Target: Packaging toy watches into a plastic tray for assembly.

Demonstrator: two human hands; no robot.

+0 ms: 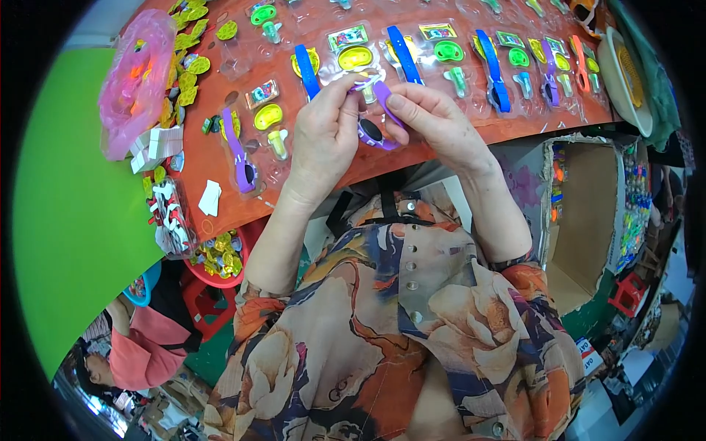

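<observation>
Just above the near edge of the table, I hold a purple toy watch (pixel 371 131) with a dark round face, its strap bent into a loop. My right hand (pixel 441 121) pinches one strap end between thumb and fingers. Closed fingertips of my left hand (pixel 327 132) are at the other strap end; their exact grip is partly hidden. Beyond my hands lie clear plastic blister trays holding blue toy watches (pixel 404 55), yellow oval pieces (pixel 355 57), small cards (pixel 348 37) and little tube-shaped toys (pixel 278 144). Left of my left hand another purple watch (pixel 240 158) rests in its tray.
On the left stand a pink plastic bag (pixel 136 84), stacked white cards (pixel 158 145) and a clear box of small parts (pixel 171 220). A red basin (pixel 213 280) holds gold-wrapped pieces. Right are a cream basin (pixel 614 81) and cardboard box (pixel 581 220). Another person (pixel 151 353) sits lower left.
</observation>
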